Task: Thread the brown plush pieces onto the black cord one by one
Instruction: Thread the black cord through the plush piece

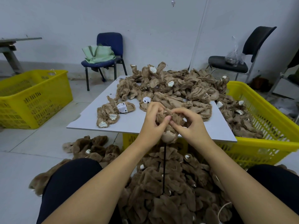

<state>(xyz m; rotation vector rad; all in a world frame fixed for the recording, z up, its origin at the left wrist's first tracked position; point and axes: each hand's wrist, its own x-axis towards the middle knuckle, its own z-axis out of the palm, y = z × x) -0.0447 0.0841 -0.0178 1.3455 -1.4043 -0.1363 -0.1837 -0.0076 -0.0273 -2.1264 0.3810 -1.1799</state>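
Both hands, left (153, 117) and right (188, 122), pinch one brown plush piece (171, 126) closed-fingered, mid-threading. The black cord (164, 167) hangs toward six o'clock. Next, it likely needs sliding down the cord.

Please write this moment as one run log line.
both hands pinch plush piece | cord hangs below | pile waits on board

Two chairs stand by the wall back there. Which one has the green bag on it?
The blue chair, left of the table, carries the green bag on its seat. The black chair on the right holds only a clear plastic bag.
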